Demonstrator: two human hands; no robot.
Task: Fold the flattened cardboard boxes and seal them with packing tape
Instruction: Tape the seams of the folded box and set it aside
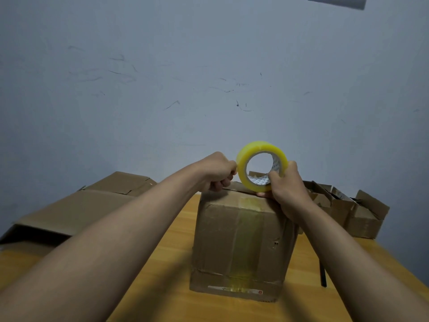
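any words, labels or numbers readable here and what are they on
Nothing can be read.
Tape roll core: a repeating printed pattern inside, too small to read.
Cardboard box: a white label strip with a small red mark along its bottom edge, blurred.

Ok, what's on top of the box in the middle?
The tape roll, held above the box by the right hand; the left hand pinches at its edge. The top face is hidden.

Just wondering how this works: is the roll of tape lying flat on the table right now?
No, the right hand holds the tape roll upright above the cardboard box, off the table.
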